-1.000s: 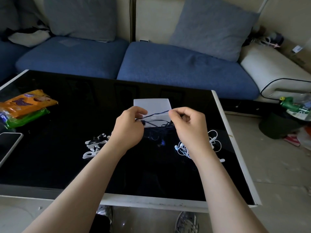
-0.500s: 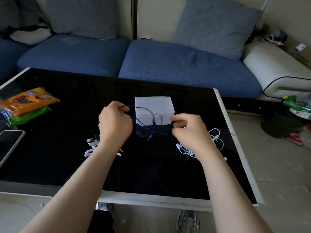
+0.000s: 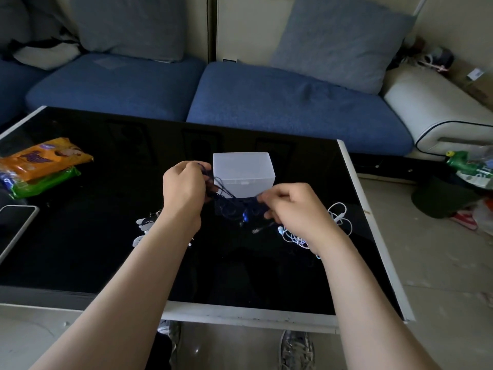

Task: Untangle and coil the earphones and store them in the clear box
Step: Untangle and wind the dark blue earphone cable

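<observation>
Left hand (image 3: pixel 184 190) curls round bunched dark blue earphones (image 3: pixel 224 187); right hand (image 3: pixel 293 209) pinches one strand, tangle slung between them, clear box (image 3: pixel 244 173) just beyond. Untangling step, apparently; next: draw loops apart gently, then coil.

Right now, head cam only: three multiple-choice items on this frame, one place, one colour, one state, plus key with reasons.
1. Relative to the left hand and right hand, the clear box stands: A) beyond them on the table B) nearer the camera C) off the table
2. The earphone cable held between the hands is: A) white B) dark blue C) red
3. The white earphones are: A) coiled in the box B) lying loose on the table C) held in the left hand
Key: A, the box sits past both hands on the black top; B, the cable reads dark blue against the box; B, the white tangle lies by the right wrist, ungripped.
</observation>
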Demonstrator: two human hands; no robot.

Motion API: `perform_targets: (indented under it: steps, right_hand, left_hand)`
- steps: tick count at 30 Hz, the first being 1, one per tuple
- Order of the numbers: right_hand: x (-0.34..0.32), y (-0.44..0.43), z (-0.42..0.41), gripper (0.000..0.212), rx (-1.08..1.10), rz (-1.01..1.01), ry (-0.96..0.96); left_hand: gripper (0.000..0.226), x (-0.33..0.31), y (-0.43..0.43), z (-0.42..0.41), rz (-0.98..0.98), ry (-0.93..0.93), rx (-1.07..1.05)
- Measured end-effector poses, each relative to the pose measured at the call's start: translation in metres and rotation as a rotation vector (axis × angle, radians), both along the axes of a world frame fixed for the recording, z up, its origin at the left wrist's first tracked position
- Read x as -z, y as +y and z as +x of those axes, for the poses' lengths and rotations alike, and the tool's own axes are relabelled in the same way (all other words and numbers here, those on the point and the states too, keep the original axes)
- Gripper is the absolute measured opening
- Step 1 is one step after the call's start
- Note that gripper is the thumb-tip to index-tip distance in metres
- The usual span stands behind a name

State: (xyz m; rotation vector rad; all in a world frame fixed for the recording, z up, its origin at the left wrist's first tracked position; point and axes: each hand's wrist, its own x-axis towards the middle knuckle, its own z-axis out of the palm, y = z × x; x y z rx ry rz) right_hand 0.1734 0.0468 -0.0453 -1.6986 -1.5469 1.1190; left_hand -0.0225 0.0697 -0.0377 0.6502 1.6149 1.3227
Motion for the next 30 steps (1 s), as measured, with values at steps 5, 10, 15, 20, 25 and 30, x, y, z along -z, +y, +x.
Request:
perform_targets:
  steps: [5, 10, 15, 20, 25, 30]
  right_hand:
    - [-0.006, -0.001, 0.001, 0.027, 0.084, -0.082, 0.324]
    - [-0.009, 0.001, 0.008, 0.023, 0.072, -0.099, 0.378]
    - [-0.013, 0.006, 0.005, 0.026, -0.056, -0.081, 0.468]
    - [-0.015, 0.007, 0.000, 0.030, -0.005, 0.029, 0.481]
    - [-0.015, 0.011, 0.000, 0.042, 0.118, 0.210, 0.500]
    - [-0.014, 0.011, 0.002, 0.044, 0.274, 0.340, 0.411]
  left_hand:
    - [0.021, -0.003, 0.001, 0.003, -0.096, -0.041, 0.053]
    - [0.028, 0.006, 0.005, 0.000, -0.059, 0.278, 0.072]
    - [0.069, 0.006, 0.000, 0.002, 0.021, 0.855, 0.436]
    - [0.046, 0.011, -0.005, 0.009, 0.193, 0.498, 1.100]
    - [0.005, 0.025, 0.001, 0.009, 0.215, 0.635, 1.065]
    - [0.018, 0.025, 0.002, 0.009, 0.218, 0.665, 0.853]
